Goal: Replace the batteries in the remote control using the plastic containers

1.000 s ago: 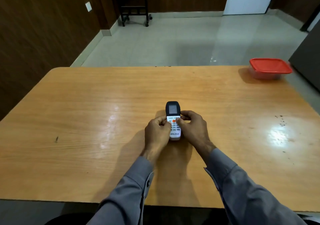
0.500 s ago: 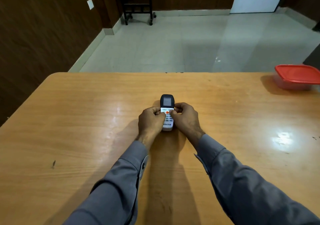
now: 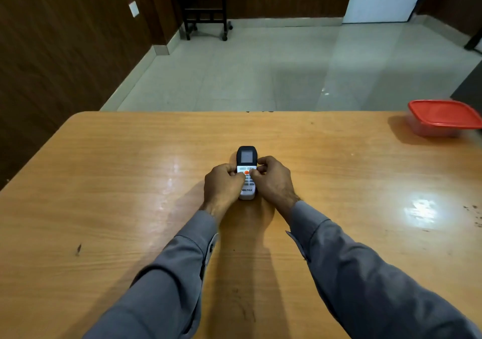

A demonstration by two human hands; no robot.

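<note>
A white remote control (image 3: 246, 166) with a black screen end lies face up on the wooden table (image 3: 104, 182), near its middle. My left hand (image 3: 221, 187) grips its left side and my right hand (image 3: 273, 182) grips its right side, both thumbs resting on the buttons by the orange key. A clear plastic container (image 3: 443, 119) with a red lid stands shut at the table's far right edge, well away from both hands. No batteries are visible.
The table's far edge runs across the view, with tiled floor beyond. A black wheeled stand (image 3: 206, 20) is against the back wall. Dark specks mark the table's right side (image 3: 472, 213).
The view has shifted, so the remote and hands sit higher and the container farther right. Both hands keep the same hold on the remote.
</note>
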